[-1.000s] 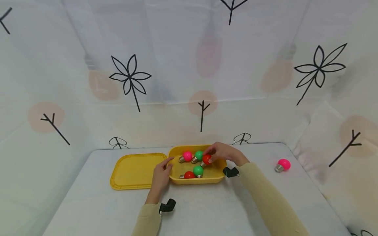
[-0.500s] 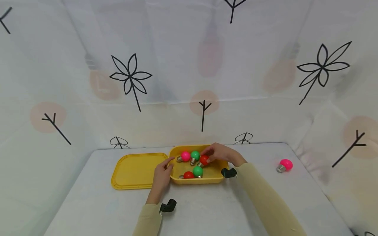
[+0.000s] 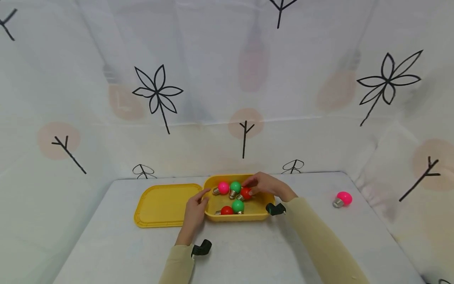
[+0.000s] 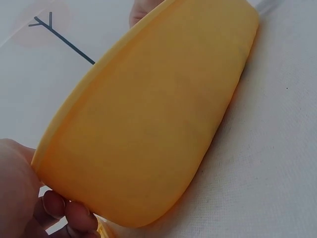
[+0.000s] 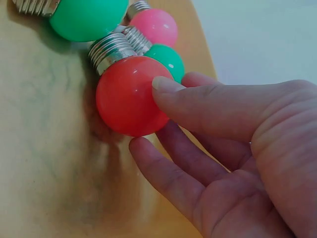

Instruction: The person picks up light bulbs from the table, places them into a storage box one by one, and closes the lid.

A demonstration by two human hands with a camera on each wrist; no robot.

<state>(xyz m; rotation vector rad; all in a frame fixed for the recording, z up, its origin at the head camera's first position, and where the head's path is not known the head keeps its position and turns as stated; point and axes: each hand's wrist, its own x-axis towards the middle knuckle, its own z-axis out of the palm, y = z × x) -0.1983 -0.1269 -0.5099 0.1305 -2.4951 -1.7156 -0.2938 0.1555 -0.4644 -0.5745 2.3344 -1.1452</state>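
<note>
White table [image 3: 255, 252], left hand [image 3: 194, 211] in a pinch on a yellow bin [image 4: 138, 124], right hand [image 3: 267, 184] likewise on a red bulb [image 5: 128, 96].

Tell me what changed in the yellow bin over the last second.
The red bulb in the right hand shifted slightly left; the far green bulb and the pink bulb beside it did too. The left hand stayed at the bin; the near green bulb stayed put.

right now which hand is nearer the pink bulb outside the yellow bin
Right. The right hand pinches a red bulb in the yellow bin, left of that pink bulb; the left hand is farther left, at the bin's left end.
</note>
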